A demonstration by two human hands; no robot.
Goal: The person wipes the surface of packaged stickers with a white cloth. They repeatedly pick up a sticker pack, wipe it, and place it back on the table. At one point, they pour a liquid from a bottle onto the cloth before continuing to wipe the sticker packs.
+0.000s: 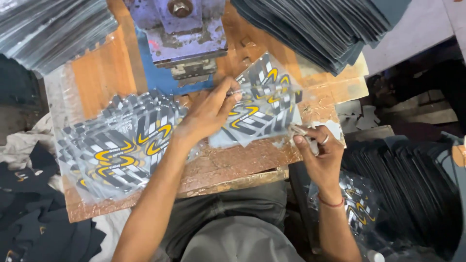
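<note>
Our left hand (211, 109) pinches the top edge of a clear printed pouch (262, 104) on the orange tabletop (102, 73), just below the blue press (187, 34). Right hand (318, 148) grips its lower corner. Pouch contents: can't tell. Fanned pile of same pouches (116, 150) lies to the left; dark stacks (315, 29) at top right.

Left forearm extends diagonally up from lower left, wrist straight; left hand (209, 112) lies palm-down, fingertips pinched together. Right forearm rises from lower right, a red thread at the wrist; right hand (316, 151) is curled, thumb against forefinger.
</note>
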